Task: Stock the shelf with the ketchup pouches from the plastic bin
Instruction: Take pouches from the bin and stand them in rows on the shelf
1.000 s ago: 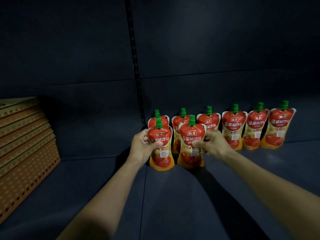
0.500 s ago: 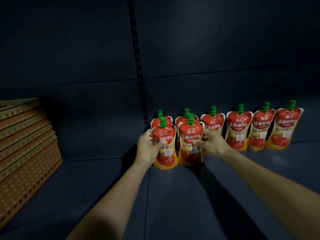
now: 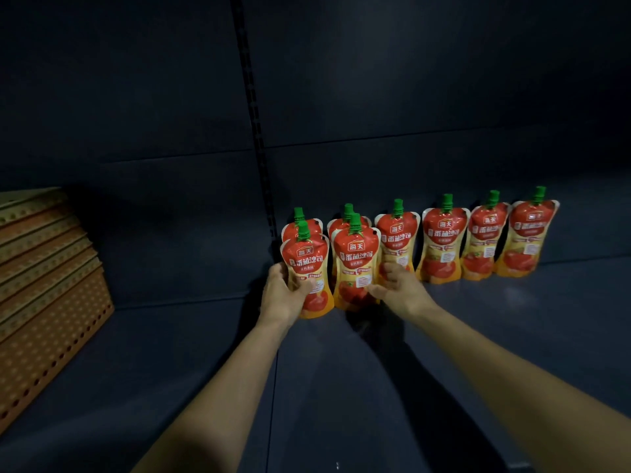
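Ketchup pouches (image 3: 444, 247), 8 in all, stand on the dark shelf (image 3: 512, 336), right of its middle and close to the dark back wall (image 3: 409, 80). A slotted post (image 3: 254, 124) runs up that wall and meets the shelf just behind the leftmost pouches. At the far left, well apart from the pouches, a stack of perforated boards (image 3: 44, 285) leans on the shelf.

6 pouches form a row along the back, side by side, printed fronts toward the camera. Each stands upright, long axis vertical, broad yellow base on the shelf and green cap (image 3: 446, 201) pointing up; the 3 at the right lean slightly to the right.

2 more pouches stand just in front of the row's left end, also upright with caps up and labels facing the camera. The left front pouch (image 3: 305, 264) covers most of the one behind it; the right front pouch (image 3: 356, 264) does the same.

The left hand (image 3: 281, 295) grasps the left front pouch at its lower left side, thumb across the front. The right hand (image 3: 399, 288) grasps the right front pouch at its lower right edge, thumb on the front, fingers (image 3: 387, 269) reaching past the edge, in front of the 3rd pouch of the row.
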